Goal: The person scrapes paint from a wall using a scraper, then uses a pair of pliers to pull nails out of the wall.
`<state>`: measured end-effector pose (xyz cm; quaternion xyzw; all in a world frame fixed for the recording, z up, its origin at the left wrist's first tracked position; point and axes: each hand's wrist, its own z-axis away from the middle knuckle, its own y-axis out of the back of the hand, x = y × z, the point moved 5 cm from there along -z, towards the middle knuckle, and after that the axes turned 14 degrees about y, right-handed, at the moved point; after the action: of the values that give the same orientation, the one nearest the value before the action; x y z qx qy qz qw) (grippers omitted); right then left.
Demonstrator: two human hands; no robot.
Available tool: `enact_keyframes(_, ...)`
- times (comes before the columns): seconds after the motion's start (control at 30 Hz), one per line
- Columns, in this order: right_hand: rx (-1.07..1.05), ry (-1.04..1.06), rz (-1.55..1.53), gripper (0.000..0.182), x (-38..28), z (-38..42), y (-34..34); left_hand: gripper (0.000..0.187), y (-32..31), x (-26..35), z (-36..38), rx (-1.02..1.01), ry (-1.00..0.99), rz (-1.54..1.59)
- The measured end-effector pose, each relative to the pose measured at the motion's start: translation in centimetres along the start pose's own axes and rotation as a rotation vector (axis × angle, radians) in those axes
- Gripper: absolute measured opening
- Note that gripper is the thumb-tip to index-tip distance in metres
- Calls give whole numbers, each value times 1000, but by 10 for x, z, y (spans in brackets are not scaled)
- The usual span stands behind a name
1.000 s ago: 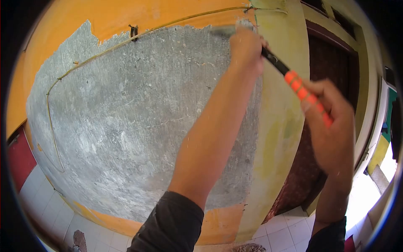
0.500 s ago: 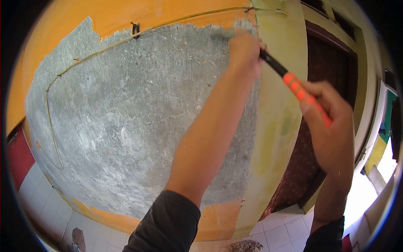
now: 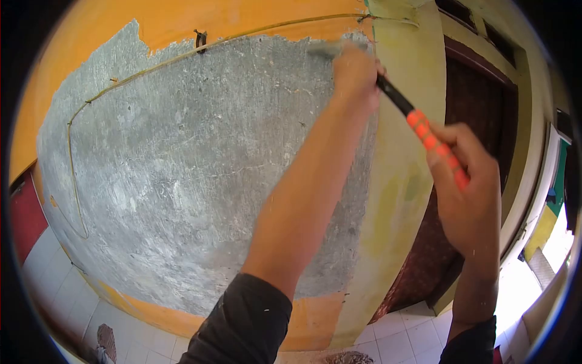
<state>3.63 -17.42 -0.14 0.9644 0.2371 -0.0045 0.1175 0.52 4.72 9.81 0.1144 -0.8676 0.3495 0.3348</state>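
Note:
My left hand [image 3: 355, 76] is wrapped round the upper end of a long-handled scraper [image 3: 397, 97], close to its head, at the top right of the bare wall patch. The scraper's flat grey head [image 3: 324, 50] shows left of my fingers, blurred, against the wall near the ragged paint edge. Its black shaft slants down right into an orange-red grip with dark bands. Around the lower part of that grip my right hand [image 3: 470, 176] is closed. The grey, stripped patch [image 3: 182, 133] fills most of the wall, with orange paint [image 3: 242, 18] above it.
A thin cable [image 3: 151, 70] runs across the upper patch and hangs down its left side. A black hook [image 3: 200, 41] sticks out near it. Right of the patch are a yellow-green wall strip [image 3: 394, 182] and a dark door [image 3: 476, 115]. White floor tiles [image 3: 394, 346] lie below.
My right hand and the orange grip have shifted slightly left. The scraper's head stays near the same spot by the top paint edge, and the camera view has moved a little.

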Motion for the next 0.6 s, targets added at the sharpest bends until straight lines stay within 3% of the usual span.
enact_keyframes(0.03,28,-67,-76,23,4,-8,0,40,-4,7,-6,-22,-87,-106)
enact_keyframes(0.1,54,-139,-163,23,4,-10,4,39,-3,5,-7,-17,-49,-61)
enact_keyframes(0.23,32,43,34,22,-6,4,5,38,5,-20,24,47,128,92)
enact_keyframes(0.27,42,22,70,23,-4,0,3,39,5,-15,3,-22,4,49)
enact_keyframes(0.37,6,-85,30,24,-1,-11,7,38,-12,-3,-7,-3,15,93)
enact_keyframes(0.4,-36,-155,-46,26,0,-11,8,26,-10,-5,-8,-14,51,64)
enact_keyframes(0.43,-42,-165,-48,26,-1,-4,8,26,-4,-14,-3,-6,59,65)
enact_keyframes(0.5,12,-18,70,25,-9,8,12,18,4,-31,8,-7,123,144)
enact_keyframes(0.6,28,166,206,25,-3,8,6,17,1,-26,10,1,58,88)
